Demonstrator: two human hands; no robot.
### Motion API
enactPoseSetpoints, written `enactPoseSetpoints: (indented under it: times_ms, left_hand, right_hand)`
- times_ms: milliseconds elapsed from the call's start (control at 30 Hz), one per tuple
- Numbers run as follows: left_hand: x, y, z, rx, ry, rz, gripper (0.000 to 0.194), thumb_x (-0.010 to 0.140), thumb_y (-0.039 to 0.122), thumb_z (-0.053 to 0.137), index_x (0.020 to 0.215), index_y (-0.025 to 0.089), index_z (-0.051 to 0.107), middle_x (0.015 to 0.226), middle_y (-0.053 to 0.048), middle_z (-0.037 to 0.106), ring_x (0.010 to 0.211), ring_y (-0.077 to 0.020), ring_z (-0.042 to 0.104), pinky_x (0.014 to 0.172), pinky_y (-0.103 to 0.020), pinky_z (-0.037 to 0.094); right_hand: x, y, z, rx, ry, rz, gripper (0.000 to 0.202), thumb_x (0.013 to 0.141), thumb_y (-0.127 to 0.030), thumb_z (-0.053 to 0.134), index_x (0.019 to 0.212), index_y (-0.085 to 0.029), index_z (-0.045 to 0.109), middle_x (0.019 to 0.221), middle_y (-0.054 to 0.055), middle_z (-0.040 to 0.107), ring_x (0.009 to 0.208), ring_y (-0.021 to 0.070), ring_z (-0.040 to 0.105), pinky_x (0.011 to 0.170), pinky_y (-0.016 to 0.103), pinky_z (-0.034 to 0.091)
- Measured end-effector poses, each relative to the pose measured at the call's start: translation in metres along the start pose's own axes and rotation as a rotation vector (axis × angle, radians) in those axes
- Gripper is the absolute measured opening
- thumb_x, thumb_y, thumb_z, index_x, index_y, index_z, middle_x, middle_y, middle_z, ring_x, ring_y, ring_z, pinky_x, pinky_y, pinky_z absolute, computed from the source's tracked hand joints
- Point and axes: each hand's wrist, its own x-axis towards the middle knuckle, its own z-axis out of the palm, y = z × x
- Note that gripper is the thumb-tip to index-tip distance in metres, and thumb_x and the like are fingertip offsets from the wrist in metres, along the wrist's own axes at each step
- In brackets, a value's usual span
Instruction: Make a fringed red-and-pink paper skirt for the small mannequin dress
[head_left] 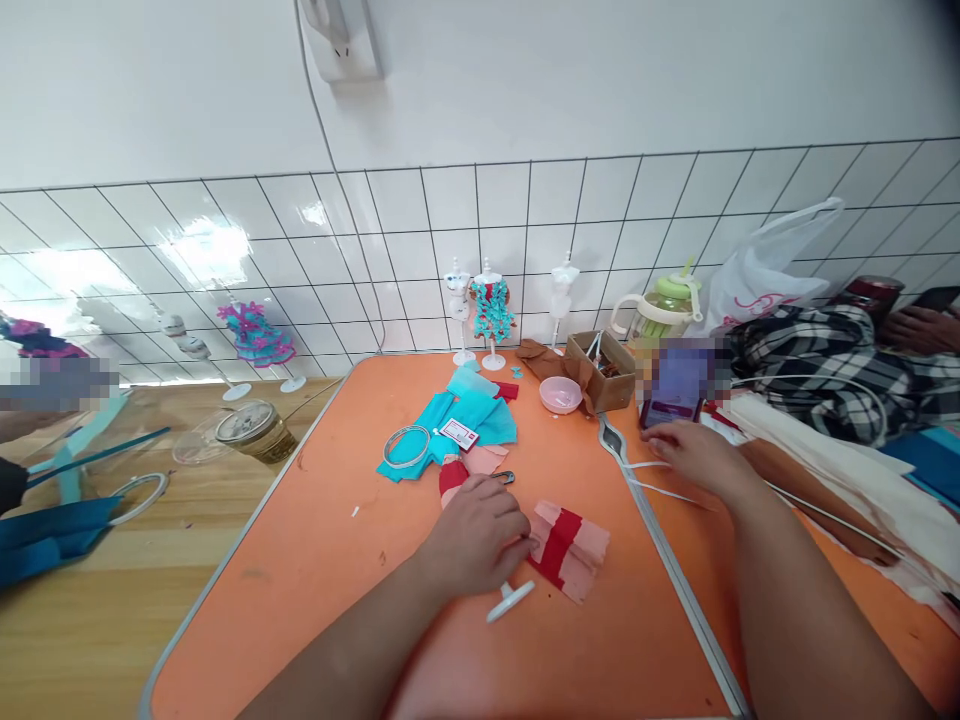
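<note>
My left hand [480,535] is closed around a small white dress form [511,600] lying on its side. Its white foot sticks out below my palm, and red and pink cloth [453,478] shows beyond my knuckles. A pink fabric piece with a red band [568,548] lies by my fingertips. My right hand [690,455] reaches to the lower edge of a phone [679,385] leaning at the right, its fingers extended and partly bent. White strips [667,485] lie under that hand. Turquoise cloth [480,410] carries a ring of thin bangles [406,447] and a small labelled card [459,434].
At the wall stand a dress form in turquoise ruffles [493,312] and a plain white one [562,290]. A pink bowl [560,395], cardboard box [604,370] and green-lidded jug [667,300] sit nearby. A metal-edged seam [675,570] crosses the orange table [315,590]. Other people's hands show at both sides.
</note>
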Motion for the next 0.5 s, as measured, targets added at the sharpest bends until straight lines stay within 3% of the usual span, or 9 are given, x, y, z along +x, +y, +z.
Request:
enactPoseSetpoints:
  times_ms: [133, 367, 500]
  left_hand:
    - [-0.001, 0.006, 0.001, -0.047, -0.142, 0.233, 0.024, 0.089, 0.038, 0.052, 0.081, 0.022, 0.069, 0.073, -0.005, 0.068, 0.079, -0.0194, 0.056, 0.075, -0.034, 0.038]
    - [0.000, -0.004, 0.007, -0.057, -0.182, 0.147, 0.021, 0.090, 0.039, 0.054, 0.091, 0.026, 0.071, 0.086, -0.002, 0.074, 0.096, -0.0208, 0.058, 0.097, -0.037, 0.035]
    - [-0.001, -0.005, 0.013, -0.022, -0.147, 0.236, 0.023, 0.091, 0.038, 0.053, 0.099, 0.026, 0.070, 0.095, -0.002, 0.075, 0.103, -0.0198, 0.058, 0.107, -0.037, 0.028]
  right_hand:
    - [-0.003, 0.029, -0.001, -0.091, -0.080, 0.008, 0.035, 0.086, -0.042, 0.050, 0.103, -0.023, 0.073, 0.111, 0.009, 0.071, 0.103, 0.0287, 0.063, 0.085, 0.037, 0.046]
    - [-0.004, 0.010, 0.007, -0.211, -0.200, 0.112, 0.040, 0.086, -0.053, 0.045, 0.081, -0.020, 0.068, 0.084, 0.011, 0.071, 0.080, 0.0279, 0.065, 0.062, 0.033, 0.042]
    - [-0.003, 0.010, 0.006, -0.303, -0.200, 0.100, 0.050, 0.087, -0.060, 0.039, 0.069, -0.020, 0.065, 0.085, 0.012, 0.067, 0.086, 0.0298, 0.063, 0.067, 0.035, 0.042]
